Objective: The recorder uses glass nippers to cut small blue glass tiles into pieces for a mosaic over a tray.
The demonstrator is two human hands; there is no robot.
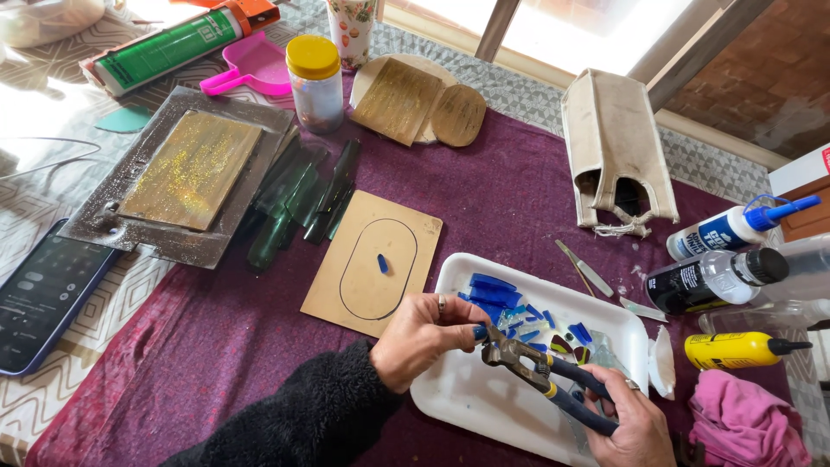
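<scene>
My left hand point(421, 335) pinches a small blue glass piece point(480, 331) over the white tray point(467, 393). My right hand point(628, 424) grips the blue handles of glass nippers point(536, 370), whose jaws meet that piece. Several blue glass shards point(506, 304) lie in the tray's far part. A tan board with a drawn oval point(373, 262) lies left of the tray, with one blue chip point(382, 263) inside the oval.
Dark green glass strips point(304, 197) and a gold glittered panel point(191, 169) lie at left, a phone point(43, 294) at the far left. Glue bottles point(726, 277), a yellow bottle point(742, 349) and a pink cloth point(743, 425) crowd the right. A yellow-lidded jar point(315, 84) stands behind.
</scene>
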